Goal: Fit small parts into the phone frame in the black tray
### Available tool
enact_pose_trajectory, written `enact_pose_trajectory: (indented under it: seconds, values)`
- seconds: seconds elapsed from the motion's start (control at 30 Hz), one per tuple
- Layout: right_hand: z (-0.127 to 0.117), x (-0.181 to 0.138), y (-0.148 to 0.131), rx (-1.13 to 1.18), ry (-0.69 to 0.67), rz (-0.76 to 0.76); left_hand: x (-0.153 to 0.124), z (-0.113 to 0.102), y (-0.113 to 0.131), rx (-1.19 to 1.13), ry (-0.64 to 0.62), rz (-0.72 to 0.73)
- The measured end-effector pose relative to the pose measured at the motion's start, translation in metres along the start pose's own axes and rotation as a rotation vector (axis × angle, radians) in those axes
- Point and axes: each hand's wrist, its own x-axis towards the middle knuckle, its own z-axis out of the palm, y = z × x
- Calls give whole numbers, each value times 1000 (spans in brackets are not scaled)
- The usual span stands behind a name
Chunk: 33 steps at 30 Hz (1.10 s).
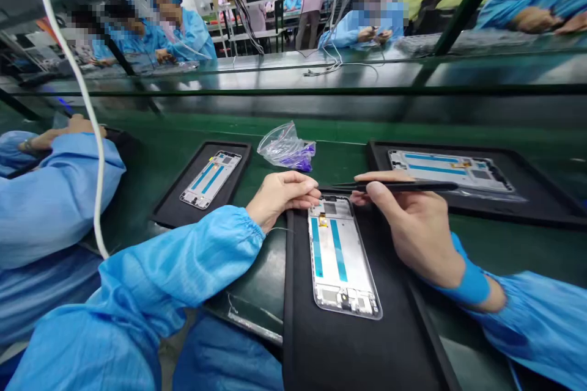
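Note:
A white phone frame [342,256] with two blue strips lies on a black tray [348,342] in front of me. My left hand [280,195] rests at the frame's top left corner, fingers curled and pinched together; I cannot tell whether anything is between them. My right hand [413,226] grips black tweezers [394,186], held level above the frame's top edge with the tips pointing left toward my left fingertips.
Two more black trays with phone frames lie on the green belt, one at left [202,186] and one at right [472,180]. A clear bag of purple parts [288,148] sits behind my hands. A co-worker's blue sleeve [55,195] and a white cable [87,110] are at left.

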Motion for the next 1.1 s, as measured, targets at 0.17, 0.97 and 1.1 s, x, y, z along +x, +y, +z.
enact_pose_trajectory:
  seconds: [0.17, 0.97, 1.1]
  values:
    - [-3, -5, 5, -26, -19, 32, -3, -1, 0, 10, -19, -17]
    - [2, 9, -15, -192, -293, 9, -7, 0, -14, 143, -112, 323]
    - [6, 14, -12, -66, -393, 124, -6, 1, -16, 131, -118, 338]
